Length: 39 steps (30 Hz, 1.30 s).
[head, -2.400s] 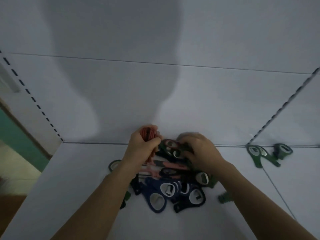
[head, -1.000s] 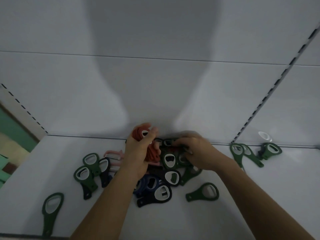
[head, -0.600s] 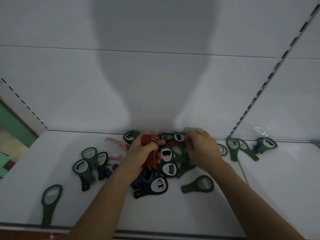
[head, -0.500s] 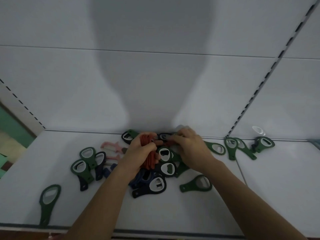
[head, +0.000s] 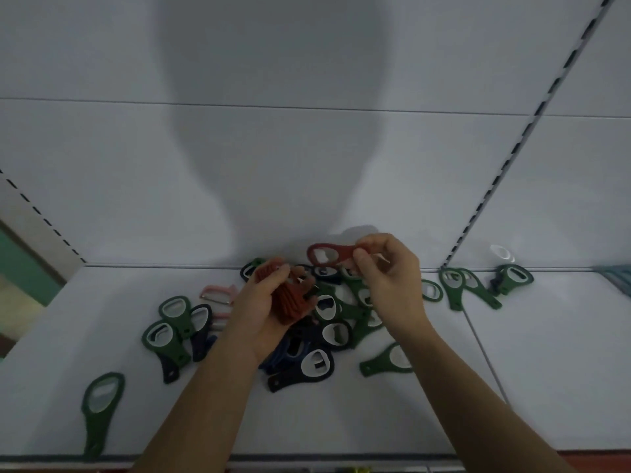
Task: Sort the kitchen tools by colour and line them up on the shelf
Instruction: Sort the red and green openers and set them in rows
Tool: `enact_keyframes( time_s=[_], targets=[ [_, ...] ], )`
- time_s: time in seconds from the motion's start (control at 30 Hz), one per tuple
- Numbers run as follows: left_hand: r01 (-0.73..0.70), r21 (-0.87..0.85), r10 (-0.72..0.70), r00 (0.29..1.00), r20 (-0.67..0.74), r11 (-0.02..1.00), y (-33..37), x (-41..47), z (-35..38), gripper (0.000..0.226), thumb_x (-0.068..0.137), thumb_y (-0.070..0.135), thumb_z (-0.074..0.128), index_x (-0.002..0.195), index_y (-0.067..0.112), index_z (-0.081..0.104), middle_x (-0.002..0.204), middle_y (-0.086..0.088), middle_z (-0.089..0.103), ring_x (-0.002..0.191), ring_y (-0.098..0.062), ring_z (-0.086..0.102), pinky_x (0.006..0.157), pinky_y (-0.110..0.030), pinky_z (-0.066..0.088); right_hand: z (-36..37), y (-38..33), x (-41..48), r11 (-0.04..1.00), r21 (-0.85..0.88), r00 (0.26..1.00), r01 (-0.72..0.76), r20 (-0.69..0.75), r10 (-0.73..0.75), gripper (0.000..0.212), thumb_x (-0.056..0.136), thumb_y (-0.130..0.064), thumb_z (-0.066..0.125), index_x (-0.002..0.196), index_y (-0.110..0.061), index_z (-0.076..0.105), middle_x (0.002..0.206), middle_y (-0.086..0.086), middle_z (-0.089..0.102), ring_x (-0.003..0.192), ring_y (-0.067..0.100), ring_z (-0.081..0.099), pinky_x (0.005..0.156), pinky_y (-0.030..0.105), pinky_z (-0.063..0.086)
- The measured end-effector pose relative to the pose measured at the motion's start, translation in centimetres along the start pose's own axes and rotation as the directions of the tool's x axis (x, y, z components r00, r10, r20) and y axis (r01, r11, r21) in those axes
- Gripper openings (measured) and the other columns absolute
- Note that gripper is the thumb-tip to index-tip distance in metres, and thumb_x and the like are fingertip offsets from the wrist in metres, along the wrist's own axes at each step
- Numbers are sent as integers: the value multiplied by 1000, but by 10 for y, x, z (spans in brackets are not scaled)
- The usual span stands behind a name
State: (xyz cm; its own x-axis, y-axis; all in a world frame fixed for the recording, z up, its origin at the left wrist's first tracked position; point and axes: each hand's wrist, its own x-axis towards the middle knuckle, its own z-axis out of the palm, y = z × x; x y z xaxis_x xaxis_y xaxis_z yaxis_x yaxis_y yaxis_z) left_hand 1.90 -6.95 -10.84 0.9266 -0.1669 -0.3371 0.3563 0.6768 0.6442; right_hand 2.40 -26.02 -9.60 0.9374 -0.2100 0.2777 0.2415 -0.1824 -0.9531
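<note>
Gathering the reds seems to be the step in hand: the right hand (head: pixel 392 285) pinches a flat red plastic bottle opener (head: pixel 329 255) with an oval head by its handle end between thumb and curled fingers, held just above the back of the mixed pile of green and dark blue openers (head: pixel 334 332) on the white shelf (head: pixel 341 421), while the left hand (head: pixel 261 310) wraps its fingers round a stack of matching red openers (head: pixel 293 302). Next, the single opener likely needs laying flat onto that stack, heads aligned.
</note>
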Motion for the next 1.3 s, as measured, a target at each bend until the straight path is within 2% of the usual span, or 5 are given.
enact_keyframes(
  time_s=[0.2,0.47,0.87,1.1,1.3],
  targets=[
    [-132,64,132,991,5,989,12,-3,12,30,87,24,69,113,15,59,105,-13,69,88,-25,73,80,-46,61,29,-7,-35,881,-311,914,357,308,-262,27,85,-3,76,106,-20,73,108,-14,71,101,1,65,90,17,52],
    [-287,301,306,952,-17,909,78,-5,-29,29,98,1,58,122,17,57,107,-16,71,75,-26,71,65,-41,61,62,-5,-29,852,-463,938,246,335,-89,20,94,-6,63,104,-18,76,95,-16,67,81,-1,59,71,3,41],
    [-296,517,317,947,50,803,122,-5,-77,25,96,-4,58,113,14,61,104,-14,72,68,-25,67,60,-40,58,125,6,-19,314,-767,778,560,617,119,25,102,-35,50,117,-21,63,119,0,59,115,27,50,88,43,43],
    [-321,482,311,945,103,815,132,-12,-87,28,95,-6,57,118,9,58,106,-15,72,67,-28,64,65,-43,57,123,-18,-6,555,-674,755,487,645,121,29,92,-7,58,105,-21,36,99,8,61,84,28,59,67,35,40],
    [-329,409,288,944,161,851,144,-20,-89,30,96,-6,54,118,13,58,107,-15,70,69,-25,63,63,-39,56,151,-27,-18,502,-694,631,516,704,324,24,87,-45,72,87,-23,62,89,-3,62,84,20,62,71,33,53]
  ],
)
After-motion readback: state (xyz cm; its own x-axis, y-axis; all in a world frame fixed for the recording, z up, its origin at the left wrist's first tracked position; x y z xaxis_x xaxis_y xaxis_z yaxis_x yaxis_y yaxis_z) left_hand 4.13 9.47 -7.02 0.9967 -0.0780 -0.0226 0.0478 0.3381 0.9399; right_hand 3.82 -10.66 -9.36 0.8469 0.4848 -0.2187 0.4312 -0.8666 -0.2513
